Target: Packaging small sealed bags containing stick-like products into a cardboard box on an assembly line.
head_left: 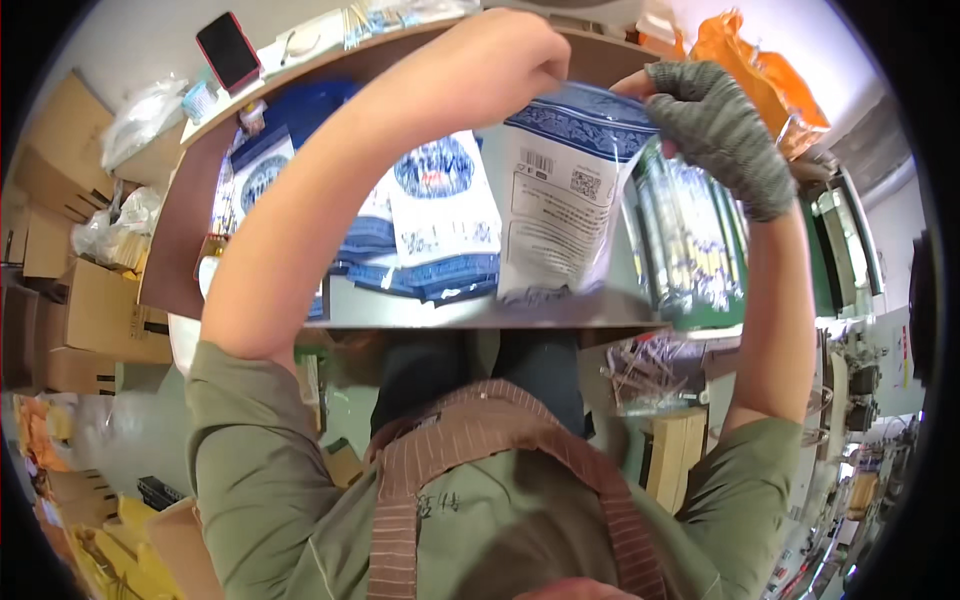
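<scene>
A blue-and-white plastic pouch [565, 195] stands upright in front of me, its printed back with a barcode and a square code facing me. My left hand [515, 55], bare, is closed at the pouch's top left corner; its fingertips are partly hidden. At the top right corner, my right hand [712, 125], in a grey knitted fingerless glove, pinches the blue edge. Left of it lies a stack of similar flat pouches [445, 205]. On the right, a row of slim, shiny packets [690, 235] lies side by side in a green tray.
A dark phone in a red case [229, 52] leans on the table's raised back ledge, beside a small cup [199, 100]. An orange bag [765, 75] sits beyond my right hand. Cardboard boxes [110, 315] crowd the left, and a bin of thin sticks [655, 375] stands below the table.
</scene>
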Tool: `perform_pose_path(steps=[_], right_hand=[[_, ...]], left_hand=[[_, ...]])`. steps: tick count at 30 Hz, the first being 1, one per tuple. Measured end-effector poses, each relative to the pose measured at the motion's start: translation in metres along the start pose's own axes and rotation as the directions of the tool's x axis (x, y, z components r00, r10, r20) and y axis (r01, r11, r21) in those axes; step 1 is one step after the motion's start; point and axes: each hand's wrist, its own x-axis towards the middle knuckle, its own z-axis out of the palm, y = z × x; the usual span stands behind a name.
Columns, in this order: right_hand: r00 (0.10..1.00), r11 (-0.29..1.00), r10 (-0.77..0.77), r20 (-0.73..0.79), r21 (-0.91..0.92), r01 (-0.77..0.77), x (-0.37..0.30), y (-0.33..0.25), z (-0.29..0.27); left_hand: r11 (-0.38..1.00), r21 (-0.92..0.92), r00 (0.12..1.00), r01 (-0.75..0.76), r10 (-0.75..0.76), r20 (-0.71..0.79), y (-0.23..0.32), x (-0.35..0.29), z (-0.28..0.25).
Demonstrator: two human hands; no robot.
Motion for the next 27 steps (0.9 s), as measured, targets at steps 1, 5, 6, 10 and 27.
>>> perform_pose_path(steps=[1, 5, 6, 10, 27], right_hand=[[1.0, 0.998, 0.027, -0.013, 0.063, -0.026, 0.009, -0.002, 0.003], [0.995, 0.989, -0.09, 0.04, 0.125, 0.085, 0.036, 0.002, 0.037], [0.992, 0.982, -0.056, 0.115, 0.183, 0.034, 0.045, 0.008, 0.044], [0.995, 0.956, -0.094, 0.037, 0.282, 0.08, 0.051, 0.03, 0.063], [0.946, 0.915, 0.313, 0.086, 0.24, -0.325, -0.029, 0.15, 0.233]], left_hand=[[1.0, 0.013, 1.0, -0.003, 0.003, -0.014, -0.005, 0.002, 0.003], [0.98, -0.189, 0.936, 0.055, -0.117, -0.333, -0.025, -0.011, 0.034], [0.939, -0.331, 0.926, 0.099, -0.208, -0.315, -0.028, -0.013, 0.038], [0.764, -0.616, 0.912, 0.189, -0.37, -0.179, -0.037, -0.036, 0.087], [0.729, -0.49, 0.839, 0.478, -0.544, 0.009, -0.004, -0.118, 0.202]])
